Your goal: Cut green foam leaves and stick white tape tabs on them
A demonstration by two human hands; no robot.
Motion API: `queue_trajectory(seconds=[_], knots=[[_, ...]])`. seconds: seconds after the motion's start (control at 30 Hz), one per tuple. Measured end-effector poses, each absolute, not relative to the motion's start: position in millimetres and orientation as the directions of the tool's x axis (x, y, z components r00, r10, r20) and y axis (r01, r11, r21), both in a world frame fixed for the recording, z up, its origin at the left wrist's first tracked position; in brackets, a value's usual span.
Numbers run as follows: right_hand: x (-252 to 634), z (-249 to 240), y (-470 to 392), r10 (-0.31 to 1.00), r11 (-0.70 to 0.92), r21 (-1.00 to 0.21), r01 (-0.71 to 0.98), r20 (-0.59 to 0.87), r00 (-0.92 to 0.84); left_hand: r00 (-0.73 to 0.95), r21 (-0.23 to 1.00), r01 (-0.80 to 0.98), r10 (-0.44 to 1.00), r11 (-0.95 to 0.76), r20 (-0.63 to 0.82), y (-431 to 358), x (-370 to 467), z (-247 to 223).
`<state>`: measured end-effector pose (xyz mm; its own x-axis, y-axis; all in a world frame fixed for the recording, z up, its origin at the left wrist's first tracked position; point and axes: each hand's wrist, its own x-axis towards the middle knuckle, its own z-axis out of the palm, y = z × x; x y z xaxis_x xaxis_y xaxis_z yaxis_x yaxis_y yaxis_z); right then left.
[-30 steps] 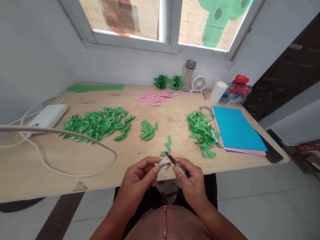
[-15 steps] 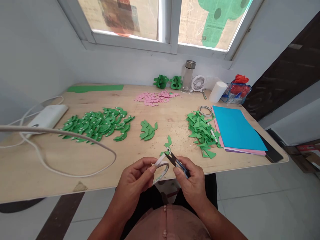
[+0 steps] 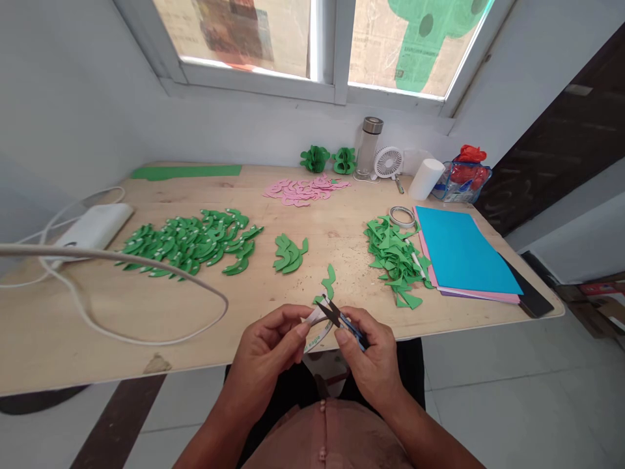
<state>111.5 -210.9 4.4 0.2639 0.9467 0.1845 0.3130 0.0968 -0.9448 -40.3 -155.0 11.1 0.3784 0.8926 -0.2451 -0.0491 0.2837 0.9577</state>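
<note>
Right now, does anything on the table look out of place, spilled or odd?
Mostly tidy piles. Small paper crumbs are scattered over the table around the loose green cutout, and a white cable loops across the left. Left hand holds a tape roll, right hand small snips.

Green leaf cutouts (image 3: 190, 242), blue paper (image 3: 461, 251)

Wooden table (image 3: 146, 326), pale top. On it: large spread of green cutouts (image 3: 190, 241) at left; small green stack (image 3: 290, 253) at centre; pink cutouts (image 3: 305, 190) behind; green offcuts (image 3: 394, 257) right of centre, just beside stacked coloured sheets (image 3: 461, 254). Tape ring (image 3: 402, 216), white roll (image 3: 426, 179), fan (image 3: 388, 163), bottle (image 3: 368, 148), white cable (image 3: 146, 273) also present.
</note>
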Motion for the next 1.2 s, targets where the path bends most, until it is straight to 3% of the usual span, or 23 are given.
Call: queue_trajectory(seconds=[0.4, 0.77, 1.2], knots=[[110.4, 6.5, -211.9, 0.960, 0.052, -0.970, 0.237, 0.113, 0.256, 0.426, 0.966, -0.044, 0.879, 0.255, -0.213, -153.9, -40.8, 10.6], [108.7, 6.7, -211.0, 0.960, 0.061, -0.976, 0.209, 0.114, 0.255, 0.304, 0.963, -0.137, 0.935, 0.233, -0.183, -154.1, -40.1, 6.4], [106.6, 5.8, -213.3, 0.965, 0.099, -0.972, 0.212, 0.146, 0.219, 0.374, 0.974, -0.120, 0.918, 0.193, -0.135, -152.3, -39.9, 3.1]])
